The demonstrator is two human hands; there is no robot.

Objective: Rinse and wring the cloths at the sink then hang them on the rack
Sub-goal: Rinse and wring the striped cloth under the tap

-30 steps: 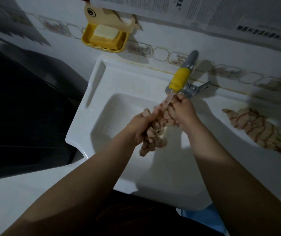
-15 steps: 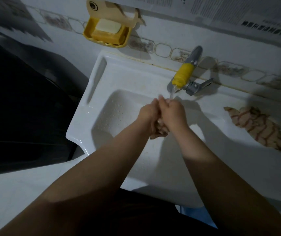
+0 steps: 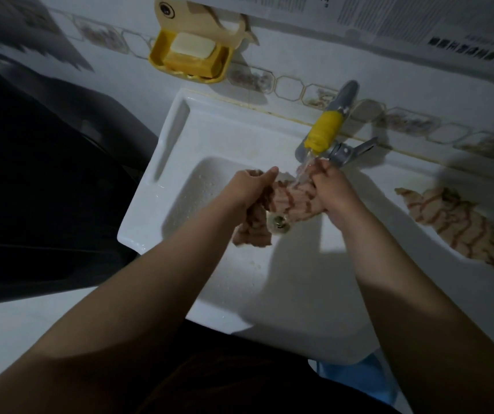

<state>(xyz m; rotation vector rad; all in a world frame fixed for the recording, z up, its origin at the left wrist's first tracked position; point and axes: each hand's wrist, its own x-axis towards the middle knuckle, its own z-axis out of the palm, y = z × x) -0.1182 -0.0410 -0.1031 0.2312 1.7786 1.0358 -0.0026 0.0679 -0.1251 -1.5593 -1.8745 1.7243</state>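
Observation:
A pink cloth with brown stripes is stretched between my two hands over the basin of the white sink. My left hand grips its left end, and a tail of the cloth hangs below that fist. My right hand grips the right end just under the tap, which has a yellow sleeve. Water runs from the tap onto the cloth. A second striped cloth lies spread on the sink's right ledge. No rack is in view.
A yellow soap dish with a bar of soap hangs on the tiled wall above the sink. The drain shows below the held cloth. A dark appliance stands to the left. Something blue sits under the sink's front edge.
My hands were pressed together, bunching the cloth under the tap. They have moved apart, and the cloth is now spread out between them under the water.

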